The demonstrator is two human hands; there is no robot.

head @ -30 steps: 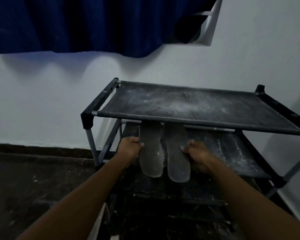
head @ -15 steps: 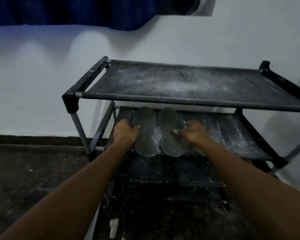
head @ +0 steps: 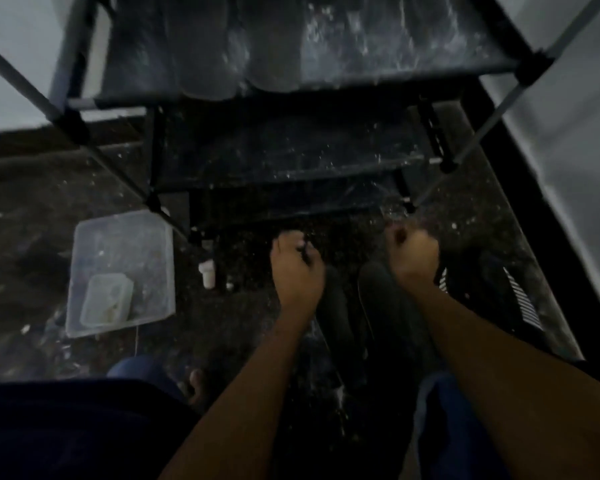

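Observation:
Two grey insoles (head: 201, 46) (head: 271, 43) lie side by side on a dusty shelf of the black shoe rack (head: 395, 74), with no hand on them. Low down in front of the rack, a pair of dark shoes (head: 338, 306) (head: 388, 306) stands on the floor. My left hand (head: 297, 271) is over the front of the left shoe, fingers curled round its dark upper edge. My right hand (head: 414, 258) is curled the same way on the right shoe. The frame is dim and blurred, so the exact grip is unclear.
A clear plastic tub (head: 84, 306) holding a smaller container (head: 106, 299) sits on the speckled floor to the left. A small white bottle (head: 207, 273) stands by the rack's leg. Striped dark footwear (head: 520, 299) lies to the right, near the white wall.
Both hands have let go of the insoles, which stay on the shelf, and have dropped to the shoes on the floor. My view has tilted steeply downward.

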